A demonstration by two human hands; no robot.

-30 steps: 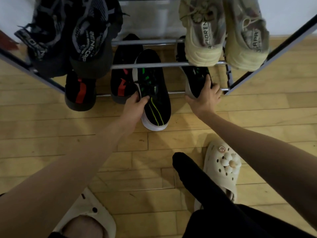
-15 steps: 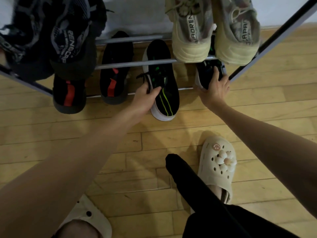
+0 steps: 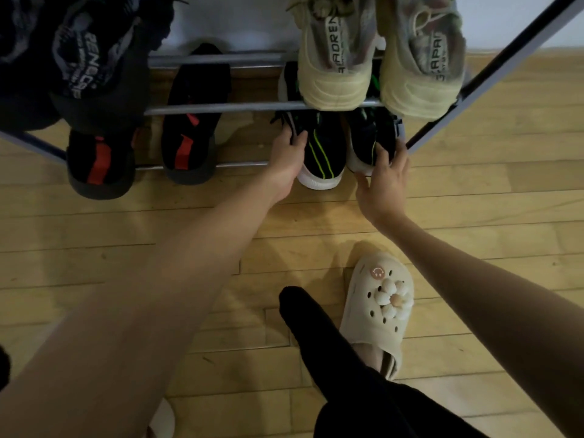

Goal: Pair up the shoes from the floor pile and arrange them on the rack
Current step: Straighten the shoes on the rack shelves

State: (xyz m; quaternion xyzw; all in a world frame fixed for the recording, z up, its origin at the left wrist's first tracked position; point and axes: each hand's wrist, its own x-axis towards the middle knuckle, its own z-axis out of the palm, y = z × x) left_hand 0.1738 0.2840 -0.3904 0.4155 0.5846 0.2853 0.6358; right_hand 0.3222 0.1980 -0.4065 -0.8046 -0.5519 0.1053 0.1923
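So my left hand (image 3: 289, 153) is gripping the collar of the left black sneaker with green stripes (image 3: 322, 153), thumb hooked inside the opening, and it's sitting on the bottom tier of the rack (image 3: 221, 107) with its white heel poking out over the front bar. My right hand (image 3: 384, 178) is cupped around the heel of its matching shoe (image 3: 368, 137) just beside it, fingers curled on the far side and thumb on the near edge. Both sit under the beige sneakers (image 3: 335, 58) on the upper tier, with the black pair with red stripes (image 3: 189, 121) off to the left on the same bottom tier, and my cream clog (image 3: 379, 311) is down on the wooden floor (image 3: 94, 232).
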